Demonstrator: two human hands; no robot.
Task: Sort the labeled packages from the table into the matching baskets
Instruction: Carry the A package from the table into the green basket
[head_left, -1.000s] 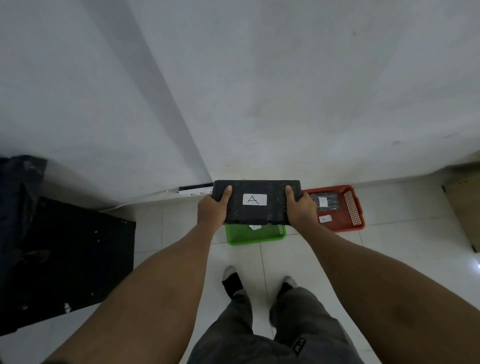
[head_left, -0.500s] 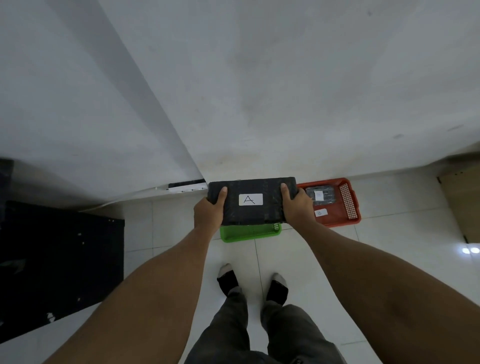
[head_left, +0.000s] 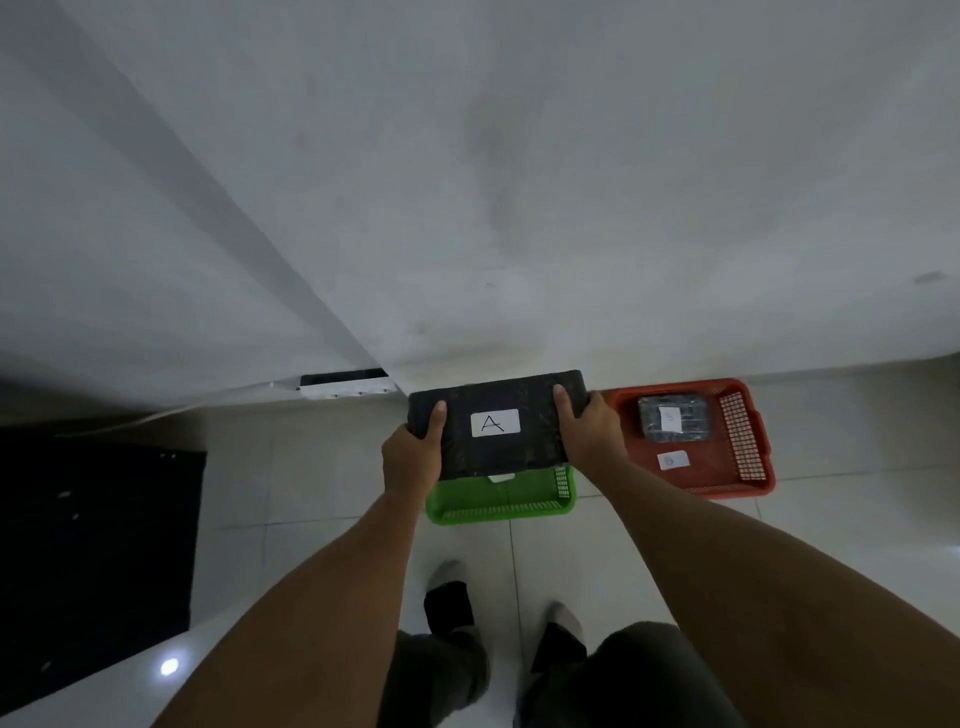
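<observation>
A black package with a white label marked A (head_left: 496, 423) is held flat in the air between both hands. My left hand (head_left: 410, 457) grips its left end and my right hand (head_left: 589, 428) grips its right end. Right below it on the floor stands a green basket (head_left: 501, 501), mostly hidden by the package; a white tag shows at its back. To the right stands a red basket (head_left: 727, 462) holding one dark wrapped package (head_left: 672, 418) and a small white label on its floor.
A white wall rises just behind the baskets. A white power strip (head_left: 348, 387) lies at the wall's foot to the left. A black table or mat (head_left: 93, 545) fills the left side. My feet (head_left: 452, 597) stand on white floor tiles.
The package has stayed above the green basket, with both hands still on it. The view has shifted, so the red basket shows more fully on the right.
</observation>
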